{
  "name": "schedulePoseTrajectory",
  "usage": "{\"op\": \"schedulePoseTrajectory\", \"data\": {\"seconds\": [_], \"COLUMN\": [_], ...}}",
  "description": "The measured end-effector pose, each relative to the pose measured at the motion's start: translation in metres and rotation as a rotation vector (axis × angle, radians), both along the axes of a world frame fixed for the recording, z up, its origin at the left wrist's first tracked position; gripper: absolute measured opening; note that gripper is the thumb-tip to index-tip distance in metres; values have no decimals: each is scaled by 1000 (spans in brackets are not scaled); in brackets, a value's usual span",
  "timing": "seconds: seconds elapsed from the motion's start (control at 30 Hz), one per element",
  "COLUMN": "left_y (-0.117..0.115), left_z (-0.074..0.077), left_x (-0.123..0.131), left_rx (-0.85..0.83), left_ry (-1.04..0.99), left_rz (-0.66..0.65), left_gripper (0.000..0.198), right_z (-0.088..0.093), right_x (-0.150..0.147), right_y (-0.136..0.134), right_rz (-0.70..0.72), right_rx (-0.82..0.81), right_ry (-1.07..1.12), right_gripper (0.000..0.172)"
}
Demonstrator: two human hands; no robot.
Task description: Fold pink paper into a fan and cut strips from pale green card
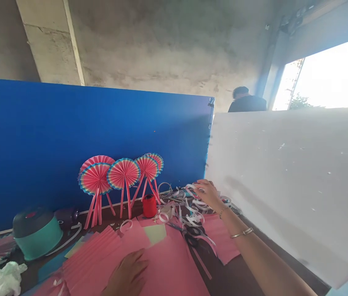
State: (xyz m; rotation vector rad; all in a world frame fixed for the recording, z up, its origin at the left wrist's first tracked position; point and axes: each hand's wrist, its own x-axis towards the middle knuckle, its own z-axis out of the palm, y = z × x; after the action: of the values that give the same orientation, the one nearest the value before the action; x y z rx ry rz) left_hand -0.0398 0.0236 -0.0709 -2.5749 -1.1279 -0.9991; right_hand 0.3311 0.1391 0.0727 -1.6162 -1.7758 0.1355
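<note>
My left hand [127,273] lies on a large pink paper sheet [174,263], fingers stretched and slightly apart. Beside it is pleated pink paper [92,250]. My right hand [207,193] reaches over a heap of curled white paper strips [192,218] near the panel corner, its fingers bent but apart; whether the fingertips touch anything there is not clear. Black-handled scissors [190,238] lie partly under the strips. A red thread spool [149,206] stands behind the pink sheets. Several round pleated paper fans [123,174], pink with rainbow edges, lean against the blue panel.
A teal and dark-grey rounded device [37,234] and crumpled white plastic [3,279] sit at the left. A blue panel [93,123] and a white panel [291,176] border the dark table [220,275]. Beyond the white panel, a person [247,102] is partly visible.
</note>
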Motion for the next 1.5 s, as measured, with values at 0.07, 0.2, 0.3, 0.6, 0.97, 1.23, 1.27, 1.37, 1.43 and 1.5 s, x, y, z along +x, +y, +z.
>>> {"op": "schedulePoseTrajectory", "data": {"seconds": [0.07, 0.2, 0.3, 0.6, 0.97, 1.23, 1.27, 1.37, 1.43, 1.5], "left_y": [-3, -6, -6, -17, -30, -27, -25, -21, -21, -22], "left_z": [5, 10, 9, 60, 76, 81, 81, 82, 83, 85], "left_x": [1, 0, 1, 13, 22, 23, 23, 21, 19, 18], "left_rx": [1, 10, -82, -461, -599, -653, -696, -801, -850, -911], "left_ry": [20, 18, -74, -630, -1057, -1083, -1110, -1121, -1157, -1222], "left_rz": [18, 6, 29, 259, 93, 127, 132, 193, 213, 202], "left_gripper": [26, 27, 27, 33, 43, 44, 46, 41, 36, 37], "right_z": [9, 18, 14, -30, -67, -71, -71, -71, -69, -66], "right_x": [-5, -23, -49, -141, -151, -154, -153, -152, -150, -147], "right_y": [-2, -10, -27, -92, -104, -104, -104, -104, -105, -106], "right_rz": [9, 66, 166, 695, 702, 742, 739, 713, 701, 703], "right_rx": [14, 2, -50, -474, -834, -679, -627, -476, -384, -288], "right_ry": [103, 318, 498, 1275, 1397, 1285, 1245, 1038, 848, 672], "right_gripper": [23, 38, 43, 26, 29, 29, 29, 28, 26, 22]}}
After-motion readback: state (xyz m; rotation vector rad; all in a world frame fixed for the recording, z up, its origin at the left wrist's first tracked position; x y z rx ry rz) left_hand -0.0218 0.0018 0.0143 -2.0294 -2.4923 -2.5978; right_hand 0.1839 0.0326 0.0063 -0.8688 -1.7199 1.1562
